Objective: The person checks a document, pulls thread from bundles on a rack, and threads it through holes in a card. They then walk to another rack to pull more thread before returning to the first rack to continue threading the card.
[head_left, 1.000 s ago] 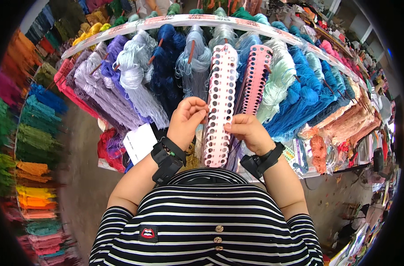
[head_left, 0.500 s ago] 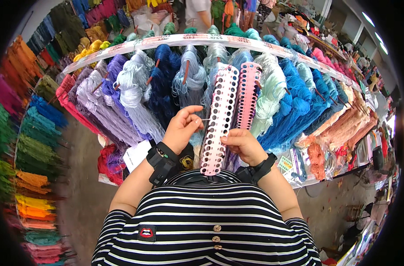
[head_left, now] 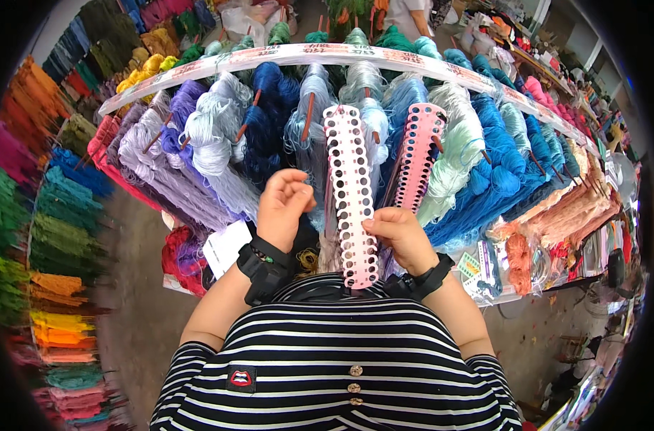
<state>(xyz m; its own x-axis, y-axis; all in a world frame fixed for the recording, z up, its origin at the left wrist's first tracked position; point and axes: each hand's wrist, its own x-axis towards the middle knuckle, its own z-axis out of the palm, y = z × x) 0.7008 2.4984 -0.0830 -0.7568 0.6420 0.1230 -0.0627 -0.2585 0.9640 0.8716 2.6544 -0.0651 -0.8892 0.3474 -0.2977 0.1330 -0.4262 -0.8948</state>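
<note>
A long pale pink thread card [head_left: 351,187] with round holes along both edges stands lengthwise before my chest. My right hand [head_left: 399,233] is closed on its right edge, thumb on the front. To the card's left, apart from it, my left hand [head_left: 285,205] is raised with fingers curled and pinched together; whatever they hold is too fine to make out. A second, darker pink holed card [head_left: 415,161] hangs from a peg right of the first. Behind both cards hang light blue thread skeins [head_left: 406,100] and a pale green skein [head_left: 449,154].
A white rail [head_left: 298,56] curves across the far side above the pegs. Purple skeins [head_left: 151,147], blue skeins [head_left: 496,172] and peach skeins [head_left: 578,205] hang either side. A white paper [head_left: 228,246] lies left of my left wrist. More coloured yarn [head_left: 58,302] lines the left.
The card in my right hand has swung more upright, its top shifting left. My left hand has drawn slightly left, away from the card. The whole view has shifted a little.
</note>
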